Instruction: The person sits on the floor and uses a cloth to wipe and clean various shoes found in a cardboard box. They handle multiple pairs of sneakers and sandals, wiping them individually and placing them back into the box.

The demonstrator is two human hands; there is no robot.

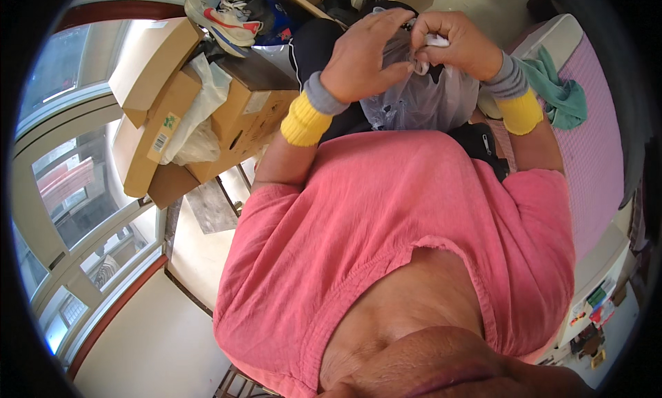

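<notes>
A translucent plastic bag [421, 105] rests at the lap, with dark and whitish things dimly visible inside. My right hand [460, 43] pinches the bag's twisted white top between thumb and fingers. Close beside it, my left hand [364, 56] is curved at the bag's other side, its thumb tip near the twisted top; whether its fingertips grip the plastic cannot be told. Each wrist wears a grey and yellow knitted cuff, the left one [307, 121] and the right one [520, 111].
Open cardboard boxes [258, 116] with plastic wrapping [199, 113] stand at the left, by a window. Sneakers [222, 23] lie on top at the upper left. At the right, a green cloth [566, 100] hangs over a pink checked cover [595, 155].
</notes>
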